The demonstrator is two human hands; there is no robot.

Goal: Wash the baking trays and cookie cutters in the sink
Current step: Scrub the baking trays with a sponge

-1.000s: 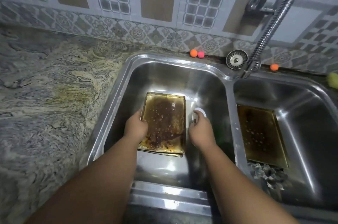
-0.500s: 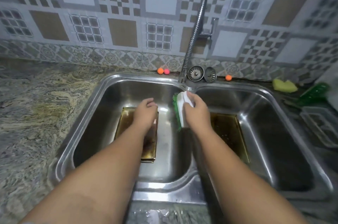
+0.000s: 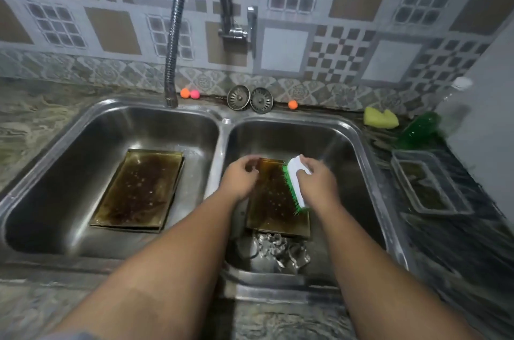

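You are working over a double steel sink set into a marbled stone countertop, with a patterned tile wall rising behind it. Your right hand is gripping the white handle of a scrub brush, fingers wrapped through it. Its green bristles are pointing left over the right edge of the stained baking tray, which is lying flat in the right basin. Your left hand is hovering at that tray's far left corner with its fingers curled. It is blurring too much to tell whether it is holding the rim. Metal cookie cutters are lying heaped just in front of this tray. A second baking tray is sitting flat in the left basin, under the flexible faucet hose. Two sink strainers and three small coloured balls are resting along the back ledge. A yellow sponge, a green bottle and a clear container are sitting to the right.
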